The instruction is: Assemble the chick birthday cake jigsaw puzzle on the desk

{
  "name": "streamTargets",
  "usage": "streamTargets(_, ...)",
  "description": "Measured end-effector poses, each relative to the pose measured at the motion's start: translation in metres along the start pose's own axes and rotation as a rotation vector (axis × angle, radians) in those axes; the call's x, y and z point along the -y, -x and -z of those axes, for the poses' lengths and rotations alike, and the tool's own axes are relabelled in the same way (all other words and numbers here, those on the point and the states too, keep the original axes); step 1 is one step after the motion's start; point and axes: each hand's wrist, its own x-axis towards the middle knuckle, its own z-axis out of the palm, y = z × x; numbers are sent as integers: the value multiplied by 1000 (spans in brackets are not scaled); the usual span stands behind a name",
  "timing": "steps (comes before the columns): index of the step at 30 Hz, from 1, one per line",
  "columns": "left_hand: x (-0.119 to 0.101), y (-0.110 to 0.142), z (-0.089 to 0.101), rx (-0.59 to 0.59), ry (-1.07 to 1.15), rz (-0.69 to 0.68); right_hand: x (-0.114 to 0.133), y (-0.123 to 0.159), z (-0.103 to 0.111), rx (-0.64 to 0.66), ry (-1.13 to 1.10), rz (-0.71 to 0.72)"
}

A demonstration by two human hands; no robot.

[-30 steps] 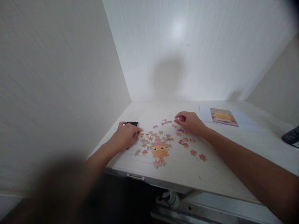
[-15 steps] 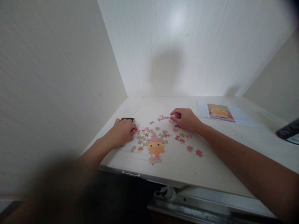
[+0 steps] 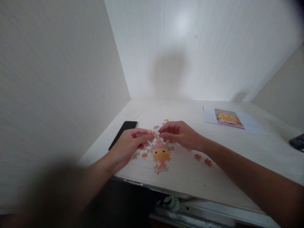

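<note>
My left hand (image 3: 133, 141) pinches an orange-yellow jigsaw puzzle piece (image 3: 150, 131) between thumb and fingertips, raised over the loose pieces. Close by on the right, my right hand (image 3: 184, 134) has its thumb and fingers drawn together; whatever it may hold is too small to make out. Below both hands lies a joined puzzle section (image 3: 161, 154) showing a yellow face with dark eyes and a pink hat. Around it are scattered loose pieces, among them two red puzzle pieces (image 3: 208, 162) to the right. My hands hide many of the others.
A black phone (image 3: 123, 132) lies on the white table (image 3: 182, 180), left of the pieces and partly behind my left hand. At the back right rests a paper sheet with a printed reference picture (image 3: 228, 118). A dark object (image 3: 297, 142) sits at the right edge. Walls enclose the table.
My left hand has left the phone's area, moving right, and now holds a puzzle piece up. My right hand has come left and nearer, beside it. The view has shifted slightly.
</note>
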Motion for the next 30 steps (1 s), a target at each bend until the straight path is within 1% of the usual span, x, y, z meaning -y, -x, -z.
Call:
streamTargets(2, 2, 3, -9, 44, 95, 62, 3, 1, -6, 28, -56, 1)
streamTargets(5, 4, 5, -16, 75, 191, 108, 7, 1, -7, 40, -88, -12)
streamTargets(9, 9, 5, -14, 113, 194, 105, 8, 1, -5, 34, -144, -61)
streamTargets(12, 12, 4, -12, 119, 189, 99, 8, 2, -5, 49, -164, -79)
streamTargets(15, 12, 4, -10, 96, 113, 40, 6, 2, -5, 49, -165, -85)
streamTargets(21, 13, 7, -3, 32, -334, -260, 9, 2, -1, 91, -150, -130)
streamTargets(23, 14, 9, -1, 2, -415, -303, 11, 2, 1, 76, -142, -148)
streamTargets(26, 15, 10, -2, 9, -381, -280, 13, 2, 1, 58, -127, -144)
streamTargets(30, 16, 10, -4, 60, -249, -236, 12, 3, 0, 97, -135, -136)
